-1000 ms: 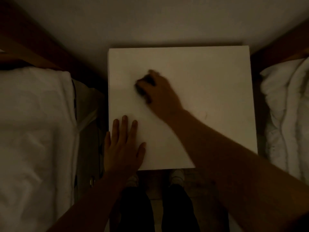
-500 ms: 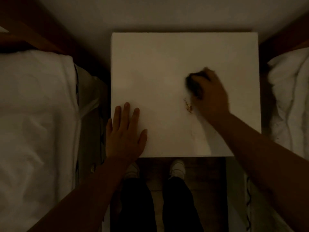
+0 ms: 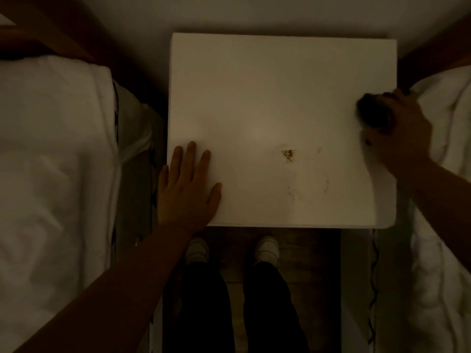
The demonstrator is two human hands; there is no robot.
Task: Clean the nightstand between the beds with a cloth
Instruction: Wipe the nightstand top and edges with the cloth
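Observation:
The white square nightstand (image 3: 267,93) fills the middle of the dim view. My right hand (image 3: 405,136) is at its right edge, closed on a dark bunched cloth (image 3: 369,110) that presses on the top. My left hand (image 3: 186,189) lies flat with fingers spread on the near left corner and holds nothing. A small brown stain (image 3: 288,154) and faint smear marks (image 3: 311,187) show on the top, right of centre.
A bed with white bedding (image 3: 51,161) is on the left and another white-covered bed (image 3: 448,200) on the right. My feet in pale shoes (image 3: 266,247) stand on the floor below the nightstand's front edge. A dark cord (image 3: 373,276) hangs at the right.
My right hand has swept the cloth from the left-centre of the top across to the right edge, uncovering the brown stain. The left hand has stayed flat on the near left corner.

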